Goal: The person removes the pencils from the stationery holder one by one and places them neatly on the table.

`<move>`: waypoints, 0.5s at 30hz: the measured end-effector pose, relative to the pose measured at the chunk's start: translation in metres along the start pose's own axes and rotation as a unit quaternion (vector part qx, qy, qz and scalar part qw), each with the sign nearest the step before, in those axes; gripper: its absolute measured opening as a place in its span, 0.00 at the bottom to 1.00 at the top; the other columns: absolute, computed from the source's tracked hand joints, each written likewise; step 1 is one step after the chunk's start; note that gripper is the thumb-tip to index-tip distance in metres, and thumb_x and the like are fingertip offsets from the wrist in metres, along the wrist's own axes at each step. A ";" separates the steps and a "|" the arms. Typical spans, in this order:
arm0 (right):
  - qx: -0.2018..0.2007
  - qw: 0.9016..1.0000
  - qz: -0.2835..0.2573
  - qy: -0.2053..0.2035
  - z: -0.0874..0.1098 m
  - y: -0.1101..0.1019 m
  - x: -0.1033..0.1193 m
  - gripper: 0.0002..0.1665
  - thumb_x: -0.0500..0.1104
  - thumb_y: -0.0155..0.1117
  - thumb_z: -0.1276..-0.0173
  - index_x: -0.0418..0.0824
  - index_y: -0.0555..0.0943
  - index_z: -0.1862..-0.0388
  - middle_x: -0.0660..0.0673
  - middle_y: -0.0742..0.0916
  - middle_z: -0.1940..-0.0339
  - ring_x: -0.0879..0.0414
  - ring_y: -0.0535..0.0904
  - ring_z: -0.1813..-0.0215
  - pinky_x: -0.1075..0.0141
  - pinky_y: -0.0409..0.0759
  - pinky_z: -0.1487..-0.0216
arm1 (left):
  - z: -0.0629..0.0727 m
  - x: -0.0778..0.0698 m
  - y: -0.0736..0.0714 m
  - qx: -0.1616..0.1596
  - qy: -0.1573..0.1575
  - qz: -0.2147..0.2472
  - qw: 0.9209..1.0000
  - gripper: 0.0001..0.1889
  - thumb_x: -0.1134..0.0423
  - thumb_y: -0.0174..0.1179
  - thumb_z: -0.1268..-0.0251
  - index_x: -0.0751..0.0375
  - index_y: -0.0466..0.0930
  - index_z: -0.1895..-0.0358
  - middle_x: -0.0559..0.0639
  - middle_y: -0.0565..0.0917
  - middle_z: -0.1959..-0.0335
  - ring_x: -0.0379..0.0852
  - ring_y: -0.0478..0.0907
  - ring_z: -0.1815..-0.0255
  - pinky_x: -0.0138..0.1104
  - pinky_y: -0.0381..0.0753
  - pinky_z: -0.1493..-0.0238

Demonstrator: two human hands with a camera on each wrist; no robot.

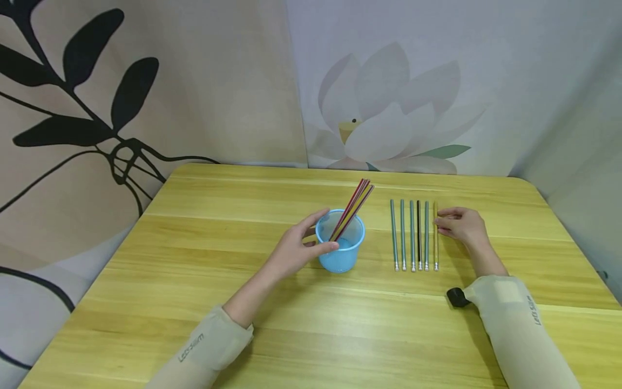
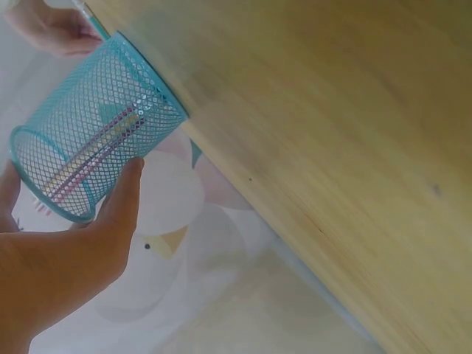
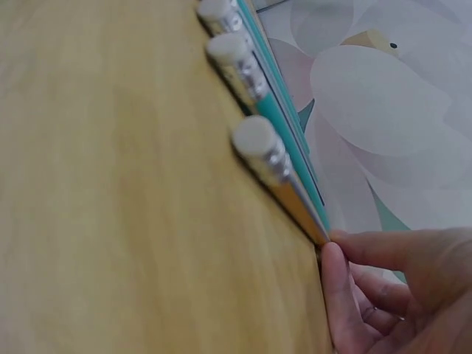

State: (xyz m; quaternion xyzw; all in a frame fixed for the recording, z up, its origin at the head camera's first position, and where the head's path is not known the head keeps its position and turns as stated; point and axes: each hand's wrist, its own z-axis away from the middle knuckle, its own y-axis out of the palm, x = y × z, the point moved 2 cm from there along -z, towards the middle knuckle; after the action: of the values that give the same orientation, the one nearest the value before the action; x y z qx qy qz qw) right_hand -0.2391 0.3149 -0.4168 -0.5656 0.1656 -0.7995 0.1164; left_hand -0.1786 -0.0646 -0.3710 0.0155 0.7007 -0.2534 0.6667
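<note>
In the head view my left hand (image 1: 293, 248) grips a light blue mesh pencil cup (image 1: 340, 263) from its left side, thumb on the near wall. The cup stands upright on the table, and several red, purple and yellow pencils (image 1: 351, 212) lean to the right inside it. My right hand (image 1: 464, 224) pinches a yellow pencil (image 1: 435, 246) between thumb and fingers, at the right end of a row. Left of it lie several blue-green pencils (image 1: 403, 232) and one black pencil (image 1: 419, 232), side by side. White erasers on the row face the near side.
The wooden table (image 1: 194, 281) extends around the cup and the row. Its far edge runs along a wall with a printed flower (image 1: 389, 108); a leafy branch print (image 1: 87, 48) is at left. A small black device (image 1: 458, 297) sits by my right wrist.
</note>
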 end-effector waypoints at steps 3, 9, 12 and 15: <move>0.001 1.000 -0.007 0.002 0.000 0.000 0.000 0.30 0.38 0.60 0.27 0.24 0.67 0.31 0.63 0.82 0.73 0.71 0.83 0.71 0.74 0.87 0.62 | 0.000 0.000 0.000 0.002 -0.002 -0.005 1.000 0.39 0.59 0.68 0.36 0.51 0.61 0.23 0.56 0.66 0.24 0.60 0.68 0.26 0.51 0.75 0.31; 0.004 1.000 -0.026 -0.005 0.003 -0.001 0.000 0.31 0.38 0.61 0.27 0.23 0.65 0.31 0.62 0.82 0.72 0.70 0.84 0.70 0.74 0.87 0.60 | -0.001 0.001 0.000 0.003 -0.003 -0.009 1.000 0.39 0.59 0.68 0.36 0.50 0.61 0.23 0.55 0.66 0.24 0.60 0.67 0.26 0.50 0.75 0.31; 0.001 1.000 -0.025 -0.014 0.005 0.000 0.002 0.31 0.39 0.60 0.26 0.24 0.65 0.31 0.62 0.82 0.72 0.70 0.84 0.69 0.74 0.87 0.59 | -0.001 0.002 -0.001 0.000 -0.004 -0.009 1.000 0.39 0.59 0.68 0.36 0.50 0.61 0.23 0.55 0.66 0.24 0.59 0.68 0.26 0.50 0.76 0.31; -0.006 0.999 -0.023 -0.022 0.008 0.001 0.006 0.30 0.39 0.60 0.26 0.24 0.66 0.32 0.63 0.82 0.72 0.69 0.84 0.69 0.73 0.87 0.59 | -0.001 0.002 0.000 -0.001 -0.005 -0.010 1.000 0.39 0.59 0.69 0.36 0.50 0.61 0.23 0.55 0.66 0.24 0.59 0.68 0.26 0.50 0.76 0.31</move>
State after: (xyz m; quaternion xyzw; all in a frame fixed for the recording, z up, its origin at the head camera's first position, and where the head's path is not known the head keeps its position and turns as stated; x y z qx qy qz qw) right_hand -0.2330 0.3110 -0.4095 -0.5872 0.1544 -0.7885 0.0978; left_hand -0.1799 -0.0652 -0.3730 0.0067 0.6981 -0.2590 0.6674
